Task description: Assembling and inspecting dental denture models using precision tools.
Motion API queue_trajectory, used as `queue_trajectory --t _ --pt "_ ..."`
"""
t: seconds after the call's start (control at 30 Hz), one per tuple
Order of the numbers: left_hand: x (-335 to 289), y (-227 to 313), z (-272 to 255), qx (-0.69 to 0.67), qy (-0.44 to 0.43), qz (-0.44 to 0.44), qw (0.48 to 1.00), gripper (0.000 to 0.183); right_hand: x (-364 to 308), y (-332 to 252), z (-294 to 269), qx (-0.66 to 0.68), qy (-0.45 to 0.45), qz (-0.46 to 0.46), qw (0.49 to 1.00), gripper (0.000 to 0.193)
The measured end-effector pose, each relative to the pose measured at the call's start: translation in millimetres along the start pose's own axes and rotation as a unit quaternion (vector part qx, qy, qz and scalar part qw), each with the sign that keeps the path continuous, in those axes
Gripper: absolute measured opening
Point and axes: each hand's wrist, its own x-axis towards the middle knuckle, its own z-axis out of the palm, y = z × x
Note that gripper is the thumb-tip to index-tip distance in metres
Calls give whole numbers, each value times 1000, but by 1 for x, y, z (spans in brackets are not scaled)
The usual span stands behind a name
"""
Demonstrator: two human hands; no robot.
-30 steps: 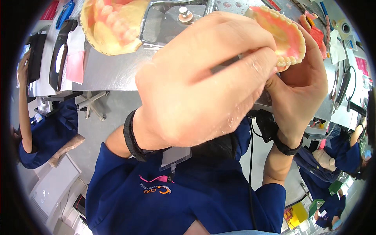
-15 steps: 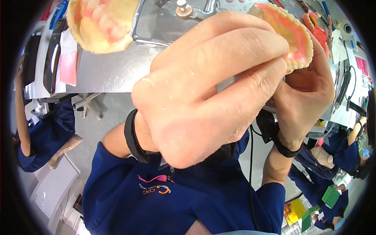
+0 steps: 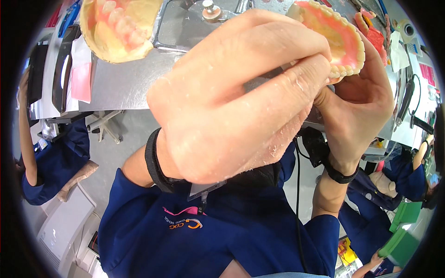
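A dental arch model (image 3: 340,39), yellowish with pink wax and a row of cream teeth along its rim, is held up at the upper right. My right hand (image 3: 359,104) cradles it from behind and below, fingers curled round its outer side. Large and close to the camera, my left hand (image 3: 232,102) has its bent fingers pressed together at the model's near left edge; the fingertips are partly hidden. Pale flecks cling to its skin. Another yellow model (image 3: 104,46) with pink wax and teeth stands at the upper left, apart from both hands.
Behind my left hand, a metal tray (image 3: 178,28) with a knob is set in the steel bench (image 3: 116,88). A pink sheet (image 3: 81,82) lies at the left. Red wax pieces (image 3: 376,39) and a corded handpiece (image 3: 406,99) are at the right. Co-workers sit on both sides; green boxes (image 3: 402,245) show lower right.
Both hands and the dental arch model have shifted slightly left and up together. The grip looks the same. At the lower right, the green boxes have moved in a co-worker's area.
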Motion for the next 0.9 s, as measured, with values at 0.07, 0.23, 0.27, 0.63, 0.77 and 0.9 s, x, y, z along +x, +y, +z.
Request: queue_trajectory --t 0.07,0.23,0.27,0.63,0.77,0.9 --pt "1 3 -1 3 -3 -2 1000 26 5 0 -6 9 -20 2 1000 73" --pt "-2 5 4 -3 11 -3 1000 25 5 0 -10 16 -46 10 999 75" --pt "-3 8 8 -13 47 -21 999 25 4 -5 -5 8 -40 23 999 75" --pt "5 29 -5 -9 11 -175 984 43 11 2 -3 68 -86 35 993 80" --pt "4 28 8 -20 55 -163 985 37 10 7 -6 12 -70 15 997 78" --pt "6 30 19 9 103 -157 982 29 10 8 -10 -33 -74 -5 997 73"
